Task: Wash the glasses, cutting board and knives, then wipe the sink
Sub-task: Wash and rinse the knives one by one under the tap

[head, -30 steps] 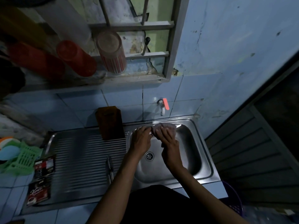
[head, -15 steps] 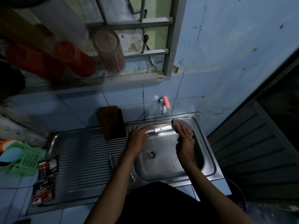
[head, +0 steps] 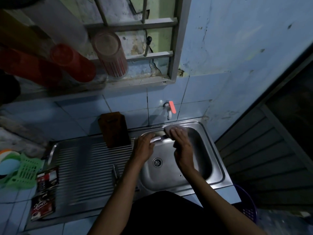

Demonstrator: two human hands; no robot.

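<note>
Back along the blade the sponge (head: 171, 130) has come — half a second ago it sat out at the tip end, and now the right hand (head: 182, 145) presses it close to the handle, just beside the left hand (head: 144, 146). That left grip is curled round the handle of the knife (head: 158, 139), holding it level over the far side of the sink (head: 218, 156); only a short shiny stretch of metal shows between the two grips. The right grip is folded over the sponge with fingers laid across its top; whether the thumb pinches underneath I cannot tell.

To do this stroke well, I judge the sponge should wrap the back of the blade and travel away from the left grip, so the edge never runs toward the fingers. Keep the handle grip firm — wet steel slips.

Beyond the left grip, the cutting board (head: 114, 129) leans upright against the tiles, and nearer the body from it another knife (head: 116, 173) lies on the ribbed drainer. Glasses (head: 110, 55) stand upturned on the sill above.
</note>
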